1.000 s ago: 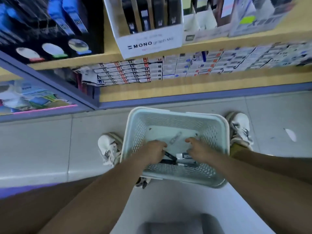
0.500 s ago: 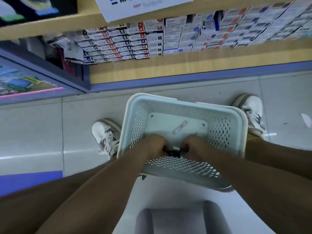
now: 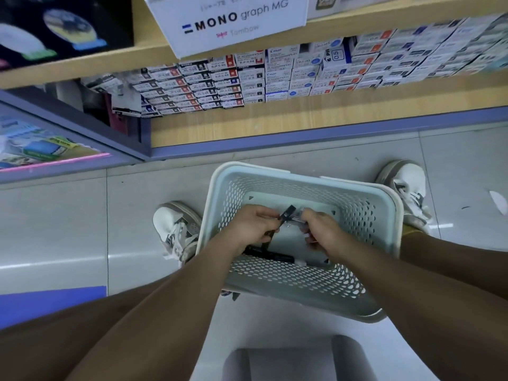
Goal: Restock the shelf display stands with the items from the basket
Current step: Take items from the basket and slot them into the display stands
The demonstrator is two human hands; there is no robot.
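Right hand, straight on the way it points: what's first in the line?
Most likely the black item that the left hand grips, just ahead of the right hand and its clear packet, inside the basket; depth unclear.

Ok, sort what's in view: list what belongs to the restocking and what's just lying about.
Job: basket; black pen in left hand; clear packet in right hand; loose black pens in the basket; MONO display box.
Lying about: stacked refill boxes; white floor scrap; shoes.
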